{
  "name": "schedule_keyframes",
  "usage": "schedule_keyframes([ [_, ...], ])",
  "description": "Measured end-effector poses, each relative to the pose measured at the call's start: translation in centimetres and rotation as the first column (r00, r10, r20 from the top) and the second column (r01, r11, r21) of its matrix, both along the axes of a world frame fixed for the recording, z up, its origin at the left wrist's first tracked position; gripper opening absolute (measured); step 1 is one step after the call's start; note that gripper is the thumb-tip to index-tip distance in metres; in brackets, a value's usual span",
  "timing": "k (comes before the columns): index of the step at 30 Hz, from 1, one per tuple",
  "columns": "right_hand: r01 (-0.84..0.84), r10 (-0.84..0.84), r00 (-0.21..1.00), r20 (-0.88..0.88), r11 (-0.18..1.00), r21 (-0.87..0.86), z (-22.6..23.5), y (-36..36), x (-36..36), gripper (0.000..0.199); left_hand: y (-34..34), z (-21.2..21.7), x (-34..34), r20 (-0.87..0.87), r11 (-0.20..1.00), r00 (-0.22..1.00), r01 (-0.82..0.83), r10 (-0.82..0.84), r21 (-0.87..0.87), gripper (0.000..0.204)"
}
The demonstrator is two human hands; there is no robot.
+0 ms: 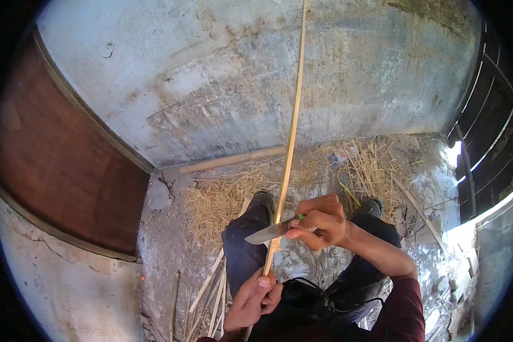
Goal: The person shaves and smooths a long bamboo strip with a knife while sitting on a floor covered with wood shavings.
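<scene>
Across the upper frame, a grey stained wall (256,74); at left, a brown wooden door (68,171), slanting down toward lower centre. Below, a dusty floor (165,245), strewn with straw (222,199) in the middle and upper right of the ground area. Along the wall foot, a thick pole (233,159), lying flat. At far right, a dark barred gate (490,131) with bright light behind. From top centre down to lower centre, a long thin bamboo strip (290,137), nearly upright, probably leaned forward like this to give a long free length for the blade. At lower centre, dark trousers (245,245), legs apart, with the strip passing between them. At lower left of centre, some pale cut strips (211,296) on the floor, likely laid aside within reach. Right hand (319,222), centre of frame, closed tight round a green-handled knife (271,232); blade pointing left, laid against the strip, seemingly for shaving it. Left hand (253,299), at bottom centre, gripping the strip's lower end, thumb pressed on top, apparently to hold it steady against the blade. Near the upper right straw, a small bluish scrap (337,158), perhaps a wrapper, too small to tell. No clear label or sign visible anywhere.
</scene>
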State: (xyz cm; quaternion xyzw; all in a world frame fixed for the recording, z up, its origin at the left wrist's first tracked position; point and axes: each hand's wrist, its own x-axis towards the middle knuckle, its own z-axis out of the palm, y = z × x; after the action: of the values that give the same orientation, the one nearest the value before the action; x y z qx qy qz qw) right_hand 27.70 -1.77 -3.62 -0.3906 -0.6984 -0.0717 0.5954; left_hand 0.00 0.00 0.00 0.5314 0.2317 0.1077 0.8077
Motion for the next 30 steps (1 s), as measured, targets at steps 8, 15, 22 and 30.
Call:
schedule_keyframes([
  [8,0.247,-0.238,0.948,-0.211,0.969,0.019,1.1,1.3,2.9,0.023,0.2,0.0,-0.6,0.000,1.000,1.000,0.030,-0.030,-0.001,0.042],
  [15,0.185,-0.187,0.974,-0.131,0.982,-0.028,0.9,0.8,3.2,0.024,0.2,0.6,-0.1,-0.028,0.985,0.997,-0.065,0.071,0.160,0.031],
  [22,0.052,-0.050,0.995,0.087,0.998,-0.026,1.2,-0.1,0.6,0.025,1.4,-2.5,-0.9,-0.074,0.925,0.994,-0.051,0.085,0.377,0.026],
  [30,0.160,-0.158,0.978,-0.134,0.987,0.004,1.0,0.8,4.0,0.023,-0.3,-2.6,-0.8,-0.116,0.931,0.993,0.012,0.032,0.365,0.026],
])
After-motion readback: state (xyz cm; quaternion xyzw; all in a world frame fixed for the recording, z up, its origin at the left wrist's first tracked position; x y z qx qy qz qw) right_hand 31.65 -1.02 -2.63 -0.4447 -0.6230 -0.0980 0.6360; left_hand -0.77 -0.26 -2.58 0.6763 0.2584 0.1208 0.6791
